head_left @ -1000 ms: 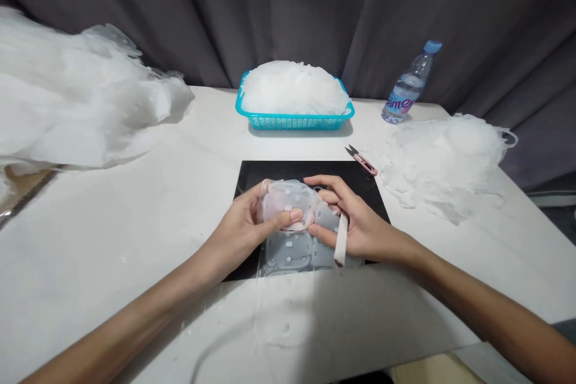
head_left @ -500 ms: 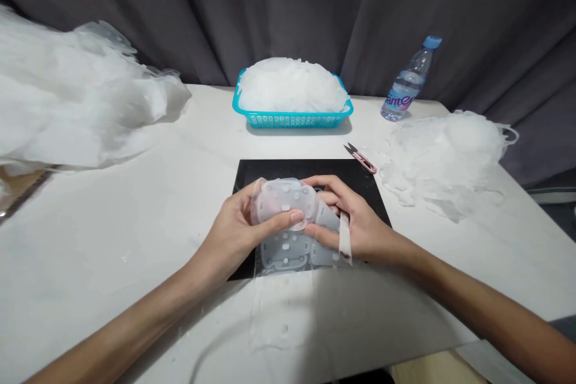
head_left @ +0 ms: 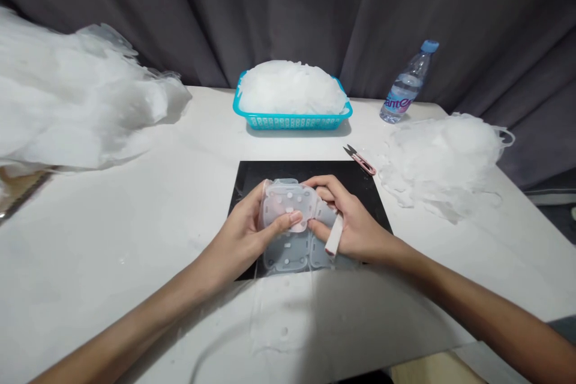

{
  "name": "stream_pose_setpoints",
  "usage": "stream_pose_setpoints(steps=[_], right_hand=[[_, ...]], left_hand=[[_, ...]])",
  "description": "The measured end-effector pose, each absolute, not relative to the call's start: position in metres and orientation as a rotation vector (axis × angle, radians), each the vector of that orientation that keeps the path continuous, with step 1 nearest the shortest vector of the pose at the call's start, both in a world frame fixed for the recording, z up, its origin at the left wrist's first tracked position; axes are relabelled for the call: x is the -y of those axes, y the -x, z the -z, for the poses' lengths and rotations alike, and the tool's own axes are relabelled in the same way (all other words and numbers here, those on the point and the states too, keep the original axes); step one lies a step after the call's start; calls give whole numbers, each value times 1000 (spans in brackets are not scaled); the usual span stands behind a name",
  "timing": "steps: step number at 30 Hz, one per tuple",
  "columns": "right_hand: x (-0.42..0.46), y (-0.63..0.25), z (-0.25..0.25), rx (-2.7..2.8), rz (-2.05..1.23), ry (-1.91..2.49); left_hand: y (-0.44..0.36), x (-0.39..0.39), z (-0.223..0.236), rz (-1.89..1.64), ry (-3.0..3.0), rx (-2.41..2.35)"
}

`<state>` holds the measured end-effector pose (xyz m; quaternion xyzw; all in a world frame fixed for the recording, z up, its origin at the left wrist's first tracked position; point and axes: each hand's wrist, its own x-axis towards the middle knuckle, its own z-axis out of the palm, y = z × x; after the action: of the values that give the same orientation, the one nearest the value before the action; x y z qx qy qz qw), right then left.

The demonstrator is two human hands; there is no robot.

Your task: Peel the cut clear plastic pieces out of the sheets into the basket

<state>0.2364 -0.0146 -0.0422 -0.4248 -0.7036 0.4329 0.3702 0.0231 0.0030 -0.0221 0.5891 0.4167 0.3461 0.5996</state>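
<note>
A translucent, flexible plastic sheet [head_left: 287,250] with rounded-square sections, small holes and raised tabs hangs between my hands over a black mat [head_left: 256,173]. My left hand [head_left: 252,222] grips its upper left part, thumb pressed on the front and fingers behind, showing faintly through. My right hand [head_left: 348,216] pinches the sheet's edge near the middle, fingers curled. A narrow whitish strip [head_left: 333,234] sticks out from the right hand's palm; whether it is a tool or a wrapping I cannot tell. The sheet's lower part drapes over the mat's front edge.
A blue basket [head_left: 292,122] heaped with white translucent pieces stands at the back. Pink thread snips [head_left: 360,160] lie right of it, near a water bottle [head_left: 402,90]. A pile of clear scraps [head_left: 445,159] sits at right, a large white plastic heap [head_left: 76,102] at left.
Both hands keep their hold on the sheet. The left hand and the held section have shifted slightly right, and the whitish strip in the right hand has tilted, its lower end swinging left.
</note>
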Motion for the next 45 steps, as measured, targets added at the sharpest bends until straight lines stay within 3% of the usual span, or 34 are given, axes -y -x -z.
stream_pose_setpoints(steps=[6,12,25,36,45], right_hand=[[13,-234,42,1871,-959,1232],[11,-243,37,1679,-1368,955],[11,-244,34,1631,-1428,956],[16,-243,41,1957,-1014,1117],[0,-241,55,2043,-701,1406]], left_hand=[[-17,-8,23,-633,-1222,-921],[-11,-15,22,-632,-1225,-971],[-16,-11,27,-726,-1197,-932],[-21,-9,35,-744,-1175,-989],[-21,-18,24,-500,-992,-894]])
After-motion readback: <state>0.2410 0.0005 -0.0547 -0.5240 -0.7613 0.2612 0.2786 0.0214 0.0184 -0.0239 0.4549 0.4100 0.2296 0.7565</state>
